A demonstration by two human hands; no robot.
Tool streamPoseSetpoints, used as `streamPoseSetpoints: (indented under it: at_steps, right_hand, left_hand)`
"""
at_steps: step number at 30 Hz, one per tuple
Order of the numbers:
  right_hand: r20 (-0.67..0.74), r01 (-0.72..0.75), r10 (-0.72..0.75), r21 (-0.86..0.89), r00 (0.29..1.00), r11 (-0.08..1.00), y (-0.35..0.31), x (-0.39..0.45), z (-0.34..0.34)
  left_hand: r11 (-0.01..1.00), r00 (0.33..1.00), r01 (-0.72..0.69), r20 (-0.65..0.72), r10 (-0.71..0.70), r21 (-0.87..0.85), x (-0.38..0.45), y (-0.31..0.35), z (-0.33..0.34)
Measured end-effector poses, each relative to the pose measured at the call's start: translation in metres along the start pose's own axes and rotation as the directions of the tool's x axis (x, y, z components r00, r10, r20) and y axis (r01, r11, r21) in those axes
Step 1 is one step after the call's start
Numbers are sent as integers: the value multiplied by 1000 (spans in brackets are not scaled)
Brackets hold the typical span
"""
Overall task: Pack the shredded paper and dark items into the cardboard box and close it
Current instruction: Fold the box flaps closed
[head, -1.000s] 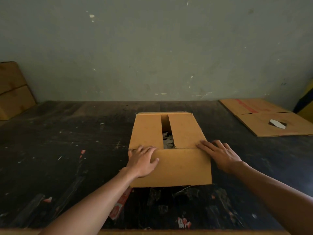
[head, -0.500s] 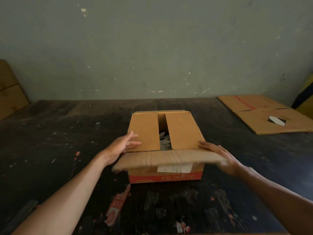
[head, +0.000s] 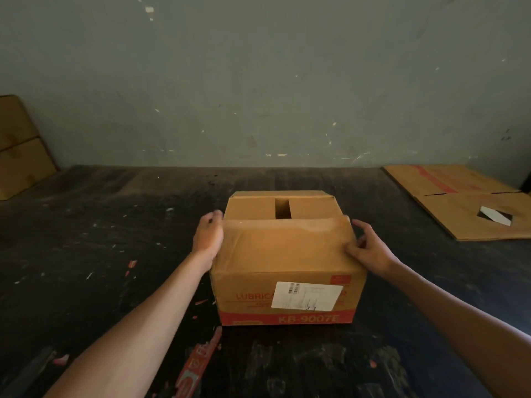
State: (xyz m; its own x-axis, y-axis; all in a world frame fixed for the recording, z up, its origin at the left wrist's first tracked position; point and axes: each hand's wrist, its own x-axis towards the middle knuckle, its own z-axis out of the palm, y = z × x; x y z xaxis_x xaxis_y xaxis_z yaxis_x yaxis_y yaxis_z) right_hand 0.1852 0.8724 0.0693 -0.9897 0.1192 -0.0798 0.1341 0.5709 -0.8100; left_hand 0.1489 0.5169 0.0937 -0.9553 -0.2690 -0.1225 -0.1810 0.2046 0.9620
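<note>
The cardboard box (head: 247, 278) stands mid-table with its labelled front, printed in red, facing me. Its near flap (head: 287, 245) is folded over the top and covers most of it. Two side flaps (head: 253, 206) lie beneath, and the narrow slot between them shows at the far end. My left hand (head: 208, 237) holds the flap's left edge, thumb hidden behind the cardboard. My right hand (head: 370, 251) pinches the flap's right edge, thumb on top. The shredded paper and dark items are hidden from view.
The dark scuffed table (head: 115, 239) carries a flattened cardboard sheet (head: 459, 208) at the far right. Another cardboard piece (head: 20, 150) leans on the wall at far left. A red tape strip (head: 198, 360) and small scraps lie near the front edge.
The near flap went from hanging down over the front to folded up over the box top. Both hands moved from the flap's face to its side edges.
</note>
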Motion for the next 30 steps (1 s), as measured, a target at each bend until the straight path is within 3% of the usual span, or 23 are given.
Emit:
streamPoseSetpoints:
  at_steps: [4, 9, 13, 18, 20, 22, 25, 30]
  right_hand:
    - [38, -2, 11, -207, 999, 978, -21, 36, -7]
    - [88, -48, 66, -190, 994, 981, -36, 103, -11]
    - [-20, -152, 152, 3, 988, 988, -41, 173, 3]
    - [-52, -288, 285, -89, 957, 953, -36, 240, 18]
    - [-31, -319, 318, -35, 948, 947, -41, 254, 24]
    - [-39, -303, 307, 78, 951, 950, -53, 260, 29]
    - [-191, -240, 302, 292, 934, 926, -67, 262, 32]
    - [-398, -14, 255, 517, 881, 856, -94, 232, 23]
  left_hand:
    - [888, 995, -41, 99, -5, 458, 26, -9, 19]
    - [732, 998, -38, 57, -1, 680, 32, -26, 37]
    - [694, 998, -49, 70, -1, 718, 36, -31, 36]
    - [660, 997, -22, 62, -37, 751, 41, -32, 37]
    - [641, 997, -8, 58, -57, 768, 43, -32, 37]
    - [633, 997, -11, 60, -56, 774, 45, -34, 38]
    - [637, 997, -10, 58, -54, 771, 45, -35, 37]
    - [645, 998, -13, 52, -41, 764, 40, -32, 39]
